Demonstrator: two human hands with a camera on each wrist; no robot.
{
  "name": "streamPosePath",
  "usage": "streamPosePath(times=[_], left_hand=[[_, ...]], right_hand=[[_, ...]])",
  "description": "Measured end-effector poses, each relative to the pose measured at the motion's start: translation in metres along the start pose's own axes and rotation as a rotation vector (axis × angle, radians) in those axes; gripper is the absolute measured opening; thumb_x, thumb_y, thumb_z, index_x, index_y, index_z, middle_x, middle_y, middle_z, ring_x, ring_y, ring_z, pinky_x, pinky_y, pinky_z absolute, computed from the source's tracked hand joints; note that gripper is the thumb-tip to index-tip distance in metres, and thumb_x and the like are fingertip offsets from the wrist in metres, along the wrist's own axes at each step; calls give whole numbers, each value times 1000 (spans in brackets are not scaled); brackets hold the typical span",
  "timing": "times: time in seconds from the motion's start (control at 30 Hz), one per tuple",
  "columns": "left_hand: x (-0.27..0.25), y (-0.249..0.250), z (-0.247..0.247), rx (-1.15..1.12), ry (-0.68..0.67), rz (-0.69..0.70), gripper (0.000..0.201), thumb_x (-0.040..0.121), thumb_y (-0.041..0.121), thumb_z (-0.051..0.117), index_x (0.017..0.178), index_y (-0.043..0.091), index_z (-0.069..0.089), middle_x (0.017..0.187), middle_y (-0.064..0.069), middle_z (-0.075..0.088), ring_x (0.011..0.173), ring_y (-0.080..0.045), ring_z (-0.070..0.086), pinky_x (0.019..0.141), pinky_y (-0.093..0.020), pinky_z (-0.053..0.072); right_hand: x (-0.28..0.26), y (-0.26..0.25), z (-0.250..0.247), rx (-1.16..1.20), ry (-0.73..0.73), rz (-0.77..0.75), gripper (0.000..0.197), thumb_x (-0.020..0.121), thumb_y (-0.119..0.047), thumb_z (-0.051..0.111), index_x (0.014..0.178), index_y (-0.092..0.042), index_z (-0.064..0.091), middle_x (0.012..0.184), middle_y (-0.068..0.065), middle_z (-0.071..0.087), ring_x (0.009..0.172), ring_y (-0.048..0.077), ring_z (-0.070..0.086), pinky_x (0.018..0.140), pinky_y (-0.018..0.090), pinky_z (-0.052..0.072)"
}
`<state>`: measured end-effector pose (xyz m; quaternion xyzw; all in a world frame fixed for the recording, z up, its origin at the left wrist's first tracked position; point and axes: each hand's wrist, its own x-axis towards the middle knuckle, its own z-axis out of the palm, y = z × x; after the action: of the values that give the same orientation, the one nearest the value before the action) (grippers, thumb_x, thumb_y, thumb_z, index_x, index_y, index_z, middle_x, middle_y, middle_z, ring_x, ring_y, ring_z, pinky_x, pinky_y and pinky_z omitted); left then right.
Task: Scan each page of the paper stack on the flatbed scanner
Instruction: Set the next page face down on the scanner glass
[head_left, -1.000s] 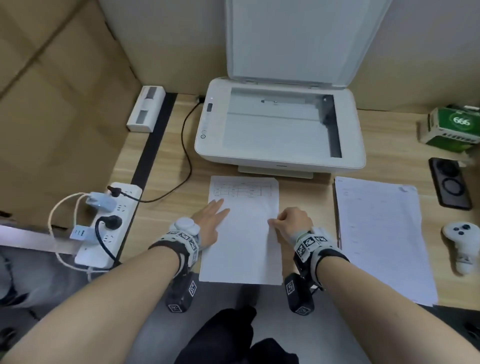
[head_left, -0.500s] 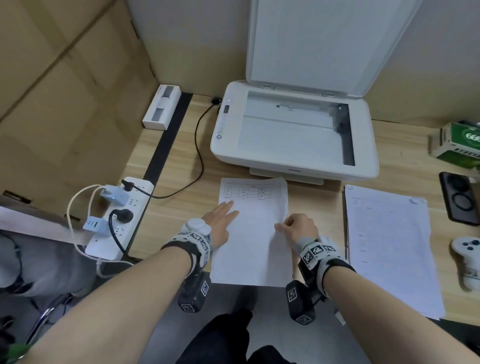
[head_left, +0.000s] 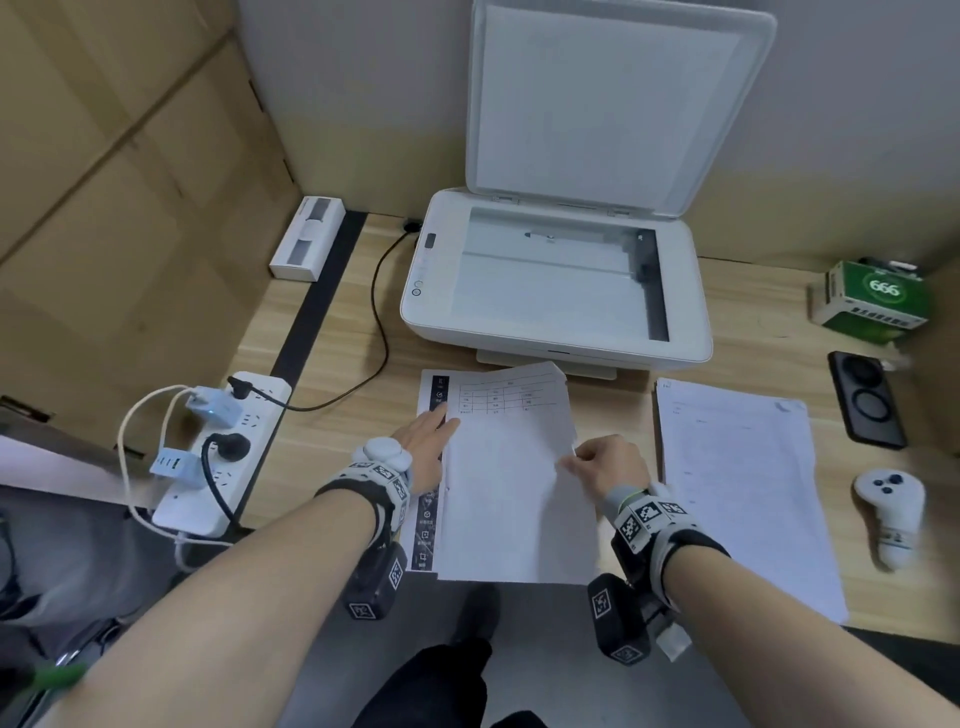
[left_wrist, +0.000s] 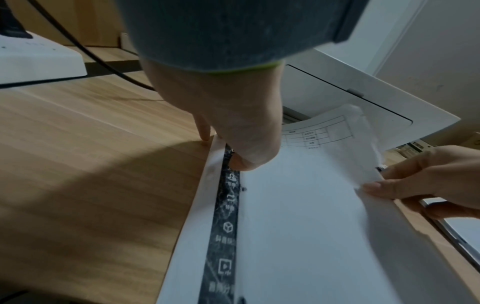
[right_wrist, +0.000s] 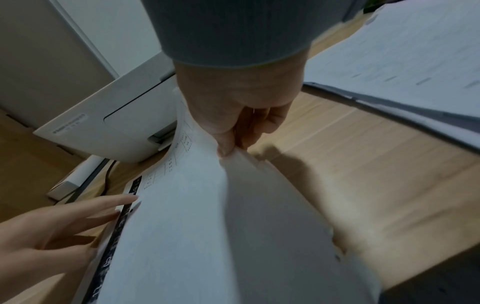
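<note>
The white flatbed scanner (head_left: 556, 280) stands at the back of the desk with its lid (head_left: 613, 104) raised and its glass bare. In front of it lies a small paper stack (head_left: 431, 519). My right hand (head_left: 605, 465) pinches the right edge of the top sheet (head_left: 511, 478), a page with a printed table, and holds that edge off the stack. My left hand (head_left: 423, 436) lies flat with straight fingers on the left edge of the page below, which has a black printed strip (left_wrist: 226, 226). The pinch (right_wrist: 228, 150) shows in the right wrist view.
A second paper pile (head_left: 743, 488) lies to the right. Further right sit a white controller (head_left: 891, 512), a black phone (head_left: 865, 400) and a green box (head_left: 875, 301). A power strip (head_left: 218, 452) with plugs and a black cable (head_left: 379, 322) sits left; a white box (head_left: 307, 238) is at the back left.
My right hand has lifted the top sheet's right edge and pulled it slightly right, baring the black strip on the page below. My left hand stays on the stack's left side.
</note>
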<state>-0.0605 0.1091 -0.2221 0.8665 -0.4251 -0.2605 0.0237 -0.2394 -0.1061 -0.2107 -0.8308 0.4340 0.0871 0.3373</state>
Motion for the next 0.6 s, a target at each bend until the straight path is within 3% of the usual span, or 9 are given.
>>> streamPosePath(times=[0.13,0.23,0.3,0.4,0.47,0.6], left_hand=[[-2,19,-20,-40,57,83,74,86,-2,41,154,21,23,163,-2,12,148,-23,19,115,-37,31],[3,40,-51,-54,193,236,67,81,-6,44,145,14,40,154,-8,34,137,-30,38,103,-42,41],[9,52,-67,-17,259,289,66,79,-6,48,143,9,43,154,-12,33,140,-30,34,106,-45,39],[19,61,-93,79,381,406,69,75,-5,55,141,10,45,152,-11,35,139,-30,35,109,-43,39],[31,62,-109,121,413,445,68,79,0,55,144,12,41,155,-11,32,141,-28,33,113,-41,34],[60,47,-126,126,356,352,58,99,19,34,155,12,19,163,-6,14,149,-21,15,120,-36,16]], right_hand=[[-2,-6,-31,-81,40,-107,26,82,-34,76,64,-20,65,60,-7,60,63,19,58,51,24,32],[6,-28,-61,-170,120,-229,12,86,-31,70,81,-21,72,76,-1,71,79,27,65,64,30,46],[16,-46,-78,-210,163,-271,13,89,-30,64,88,-21,73,82,4,72,84,30,66,68,34,51],[35,-80,-108,-251,209,-371,14,91,-22,59,95,-25,72,93,2,73,90,29,65,70,33,50],[54,-103,-122,-280,210,-447,17,91,-18,57,97,-25,72,96,1,73,91,28,65,70,32,49],[86,-136,-126,-188,216,-519,28,85,-8,52,101,-20,72,101,4,74,96,29,66,78,35,53]])
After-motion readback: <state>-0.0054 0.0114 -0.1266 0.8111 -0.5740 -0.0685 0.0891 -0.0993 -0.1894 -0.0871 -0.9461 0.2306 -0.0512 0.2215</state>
